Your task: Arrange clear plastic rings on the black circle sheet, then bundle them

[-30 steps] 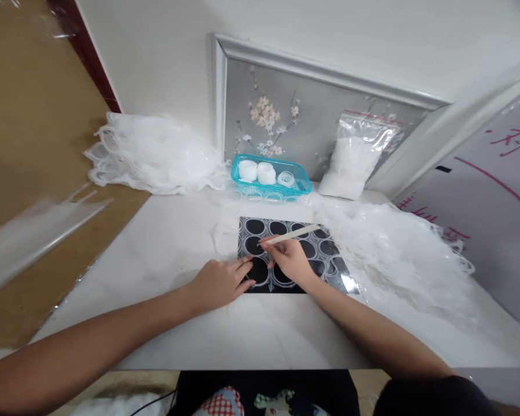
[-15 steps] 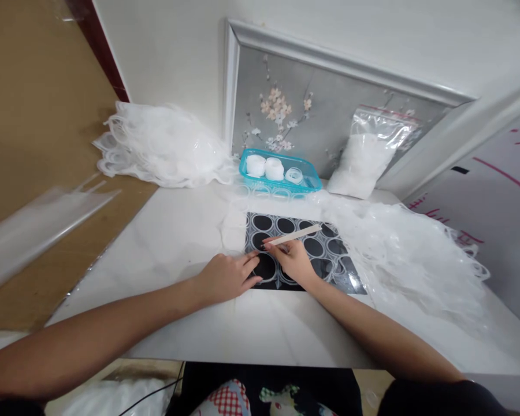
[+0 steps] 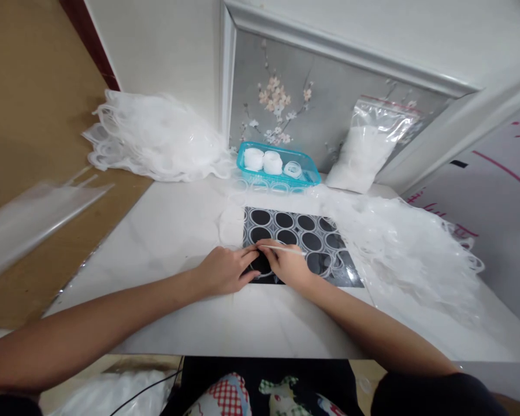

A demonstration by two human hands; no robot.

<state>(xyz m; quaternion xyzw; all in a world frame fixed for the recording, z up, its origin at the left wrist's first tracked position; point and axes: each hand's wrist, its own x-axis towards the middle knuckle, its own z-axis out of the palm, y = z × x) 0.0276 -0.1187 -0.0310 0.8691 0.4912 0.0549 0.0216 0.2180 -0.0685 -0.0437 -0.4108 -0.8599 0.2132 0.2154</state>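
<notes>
A black sheet covered with several translucent white rings lies on the marble-patterned table. My right hand rests over its near-left part, fingers closed around a thin white flat stick that now appears edge-on. The working tip is hidden by the fingertips. My left hand lies at the sheet's left edge, thumb and forefinger apart, the forefinger reaching to the right fingertips. Nothing shows in the left hand. Thin translucent sheet pieces lie just beyond it.
Behind the black sheet, a blue basket holds stacks of white rings. Heaps of translucent ring sheets stand left and right. A filled zip bag leans on the framed wall panel. Clear plastic film lies at far left.
My right hand has turned and lowered the stick, so it lies flatter and looks thinner. Its fingertips have come against my left forefinger. The view has shifted slightly.
</notes>
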